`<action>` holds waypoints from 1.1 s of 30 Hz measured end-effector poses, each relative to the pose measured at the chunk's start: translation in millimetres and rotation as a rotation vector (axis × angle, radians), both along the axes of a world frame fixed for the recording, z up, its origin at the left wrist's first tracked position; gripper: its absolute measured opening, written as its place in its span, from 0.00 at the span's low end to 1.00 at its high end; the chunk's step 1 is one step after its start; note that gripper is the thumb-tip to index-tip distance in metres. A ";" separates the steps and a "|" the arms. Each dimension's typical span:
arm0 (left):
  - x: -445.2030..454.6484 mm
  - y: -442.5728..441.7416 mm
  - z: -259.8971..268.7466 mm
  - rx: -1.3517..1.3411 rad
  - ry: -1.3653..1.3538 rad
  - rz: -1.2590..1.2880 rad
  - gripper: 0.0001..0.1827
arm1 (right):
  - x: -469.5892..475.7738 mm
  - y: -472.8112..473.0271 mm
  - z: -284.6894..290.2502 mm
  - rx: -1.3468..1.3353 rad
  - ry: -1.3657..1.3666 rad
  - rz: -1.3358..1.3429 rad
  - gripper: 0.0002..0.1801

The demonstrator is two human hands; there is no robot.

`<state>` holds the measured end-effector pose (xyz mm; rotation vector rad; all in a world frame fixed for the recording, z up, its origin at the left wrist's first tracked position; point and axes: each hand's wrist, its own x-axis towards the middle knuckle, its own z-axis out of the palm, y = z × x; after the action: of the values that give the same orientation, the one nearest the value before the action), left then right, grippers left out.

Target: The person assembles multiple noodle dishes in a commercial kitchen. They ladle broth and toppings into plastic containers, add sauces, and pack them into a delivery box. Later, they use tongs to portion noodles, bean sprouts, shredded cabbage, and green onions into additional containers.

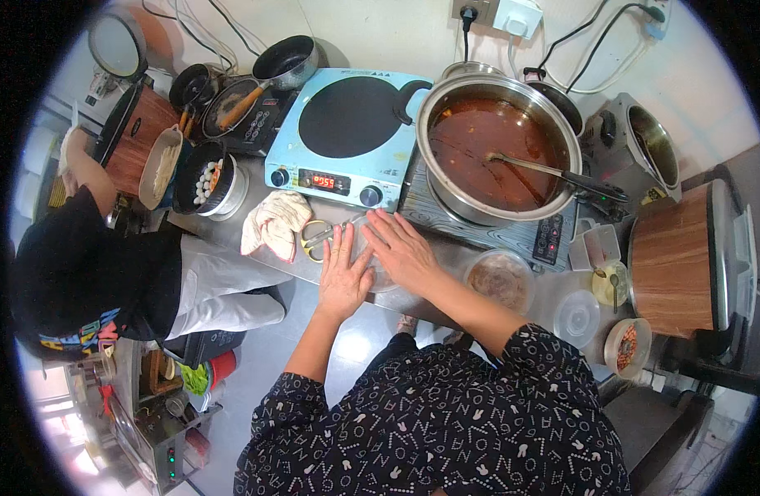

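My left hand point(342, 276) and my right hand point(407, 251) lie palm down, fingers apart, on a round clear plastic lid or tub point(385, 282) at the counter's front edge. Both hands cover much of it, so I cannot tell which it is. Just left of my fingers are scissors point(310, 239) with yellow handles, partly hidden. Beside them lies a crumpled pale cloth point(279, 222). A light blue induction cooker point(280, 155) with a lit display stands behind my fingertips. To the right of my right hand sits a clear round tub point(500, 282) with brownish contents.
A large steel pot point(429, 180) of red-brown broth holds a ladle point(556, 175), its handle jutting over the rim. A lidded wood-look cooker point(674, 260) stands right. At left, a co-worker point(101, 266) stands close, near a black pan point(184, 192) with white balls.
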<state>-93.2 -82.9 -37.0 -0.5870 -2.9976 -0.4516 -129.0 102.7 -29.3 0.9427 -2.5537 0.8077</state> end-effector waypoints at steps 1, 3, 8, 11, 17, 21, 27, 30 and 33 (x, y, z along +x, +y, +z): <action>-1.5 -3.8 2.0 -0.003 0.040 -0.031 0.30 | -5.8 -7.1 -6.3 0.026 0.000 -0.008 0.25; -2.1 -1.1 1.0 0.018 0.002 0.043 0.31 | -13.0 -16.0 -16.0 0.067 -0.012 -0.035 0.25; -1.3 2.0 -8.4 0.151 0.047 0.072 0.31 | -12.9 -17.1 -21.0 0.114 -0.129 -0.053 0.27; -6.2 -2.2 -11.2 0.141 0.057 0.050 0.30 | -18.6 -22.7 -11.7 0.121 -0.111 -0.070 0.27; -14.3 -19.0 -16.9 0.508 -0.033 0.253 0.42 | 11.7 23.1 29.5 -0.163 -0.089 -0.150 0.23; -18.8 -40.3 -21.0 1.257 -0.822 0.348 0.40 | 102.1 128.7 46.6 -0.141 -0.089 -0.713 0.14; -23.9 -30.1 -20.8 1.253 -1.002 0.296 0.36 | 168.2 170.7 -4.5 -0.842 -1.097 -1.035 0.22; -22.4 -20.6 -18.4 1.293 -1.133 0.232 0.36 | 169.0 168.3 -24.1 -1.428 -1.280 -0.807 0.28; -18.2 -10.8 -19.2 1.396 -1.176 0.149 0.35 | 164.5 160.7 -30.1 -1.549 -1.269 -0.756 0.29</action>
<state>-111.4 -93.6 -56.2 0.1542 -2.1846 -3.1832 35.5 263.4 -59.3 -1.2040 -1.4335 2.7553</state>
